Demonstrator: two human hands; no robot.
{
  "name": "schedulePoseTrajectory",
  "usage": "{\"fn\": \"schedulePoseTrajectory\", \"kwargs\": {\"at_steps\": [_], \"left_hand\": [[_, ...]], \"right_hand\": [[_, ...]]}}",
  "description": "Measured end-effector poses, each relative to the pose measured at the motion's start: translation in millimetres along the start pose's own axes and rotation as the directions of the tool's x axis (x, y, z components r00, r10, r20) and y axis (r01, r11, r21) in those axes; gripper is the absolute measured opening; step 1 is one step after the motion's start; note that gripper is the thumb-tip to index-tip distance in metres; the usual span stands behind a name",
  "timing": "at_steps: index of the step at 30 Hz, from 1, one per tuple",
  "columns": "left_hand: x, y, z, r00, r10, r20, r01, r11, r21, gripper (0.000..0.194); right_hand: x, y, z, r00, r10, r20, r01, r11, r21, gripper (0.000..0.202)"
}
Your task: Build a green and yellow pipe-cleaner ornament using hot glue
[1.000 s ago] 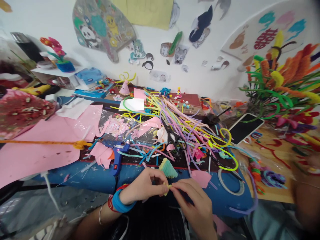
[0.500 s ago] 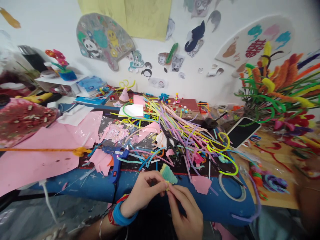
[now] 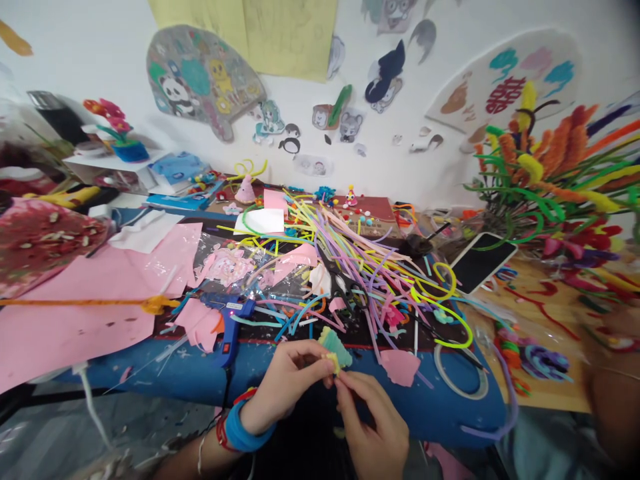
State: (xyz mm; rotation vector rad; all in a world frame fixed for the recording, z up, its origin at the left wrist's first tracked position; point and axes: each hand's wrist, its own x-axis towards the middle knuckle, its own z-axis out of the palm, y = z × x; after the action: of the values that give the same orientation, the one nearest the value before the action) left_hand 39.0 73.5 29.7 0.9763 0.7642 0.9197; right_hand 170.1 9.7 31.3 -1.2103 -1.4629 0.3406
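Note:
A small triangular piece made of teal and yellow fuzzy pipe cleaner (image 3: 337,348) sits at the table's front edge. My left hand (image 3: 293,372), with blue and red bands at the wrist, pinches it between thumb and forefinger. The fingertips of my right hand (image 3: 373,417) are closed at its yellow lower end, where the exact grip is partly hidden. Beyond the hands lies a tangled heap of pipe cleaners (image 3: 350,250) in purple, yellow, pink and blue. Dark-handled scissors (image 3: 343,283) rest in it. A blue glue gun (image 3: 230,333) lies to the left, its small light glowing.
Pink sheets (image 3: 65,333) cover the left side. A white tape ring (image 3: 463,390) and a pink scrap (image 3: 400,368) lie right of my hands. A phone (image 3: 483,262) leans near a pipe-cleaner bouquet (image 3: 555,167). Another person's arm (image 3: 617,400) shows at the right edge.
The view has shifted slightly, so the scene sits a little further left. The triangular piece has turned a bit, and more of its yellow lower end shows between my fingers.

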Motion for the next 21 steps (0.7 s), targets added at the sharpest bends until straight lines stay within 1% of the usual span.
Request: {"fn": "schedulePoseTrajectory", "kwargs": {"at_steps": [3,6,10,13,15,17,19,21], "left_hand": [[-1,-2,-1.2,0.998,0.015,0.062,-0.015,1.0,-0.003,0.023],[-1,-3,-1.0,0.998,0.027,0.06,-0.028,1.0,0.011,0.026],[0,0,-3.1,0.997,0.037,0.065,-0.042,0.997,0.07,0.03],[1,6,-8.4,0.993,0.013,0.116,-0.031,0.987,0.159,0.03],[2,11,-13.1,0.984,-0.029,0.176,-0.012,0.974,0.226,0.029],[3,16,-17.7,0.966,-0.084,0.246,0.017,0.964,0.264,0.026],[5,19,-21.5,0.943,-0.126,0.309,0.044,0.965,0.26,0.024],[7,20,-23.7,0.931,-0.132,0.34,0.052,0.97,0.236,0.023]], "right_hand": [[-1,1,2,0.999,0.024,-0.035,-0.024,1.0,-0.013,0.021],[-2,0,3,0.999,0.008,-0.031,-0.009,1.0,-0.028,0.021],[0,-1,1,0.997,-0.073,-0.002,0.072,0.996,-0.05,0.022],[3,0,-5,0.987,-0.159,0.028,0.161,0.98,-0.112,0.022],[4,3,-12,0.98,-0.192,0.058,0.199,0.966,-0.166,0.021],[6,5,-19,0.973,-0.203,0.114,0.221,0.957,-0.188,0.021],[8,6,-24,0.959,-0.216,0.184,0.248,0.953,-0.173,0.02],[10,6,-26,0.944,-0.238,0.228,0.276,0.949,-0.152,0.02]]}}
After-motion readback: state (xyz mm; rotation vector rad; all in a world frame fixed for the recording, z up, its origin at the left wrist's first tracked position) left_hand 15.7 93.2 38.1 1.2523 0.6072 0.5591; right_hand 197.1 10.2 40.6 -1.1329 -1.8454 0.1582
